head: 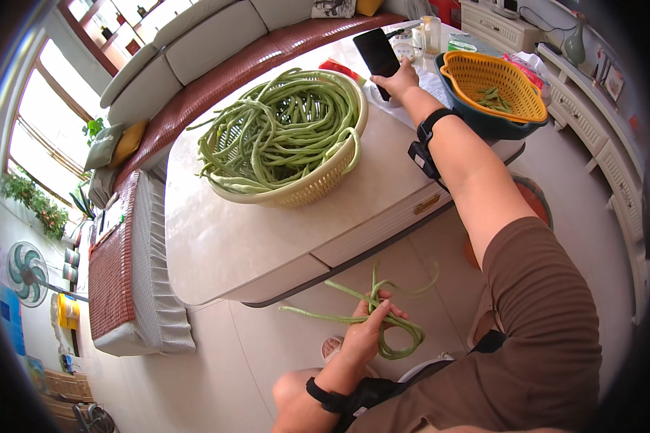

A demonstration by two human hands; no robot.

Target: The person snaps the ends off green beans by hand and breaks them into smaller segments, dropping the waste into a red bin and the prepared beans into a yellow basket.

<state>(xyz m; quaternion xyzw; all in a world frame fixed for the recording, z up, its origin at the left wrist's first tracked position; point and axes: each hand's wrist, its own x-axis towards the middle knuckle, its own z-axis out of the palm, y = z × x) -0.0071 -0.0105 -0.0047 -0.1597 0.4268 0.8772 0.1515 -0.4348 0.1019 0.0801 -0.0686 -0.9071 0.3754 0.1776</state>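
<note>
My left hand grips a loose bunch of long green beans, held over the floor in front of the table. My right hand reaches across the table and holds the lower end of a black smartphone, whose screen looks dark. Between the hands and to the left, a cream plastic basket heaped with coiled long beans stands on the table. Right of the phone, a yellow plastic colander with a few short bean pieces sits inside a dark blue-green basin.
The pale table has rounded corners and a drawer. Beyond the basket lies a red piece, perhaps watermelon. A glass mug, jars and papers stand near the phone. A sofa runs behind; a reddish bucket is beneath my right arm.
</note>
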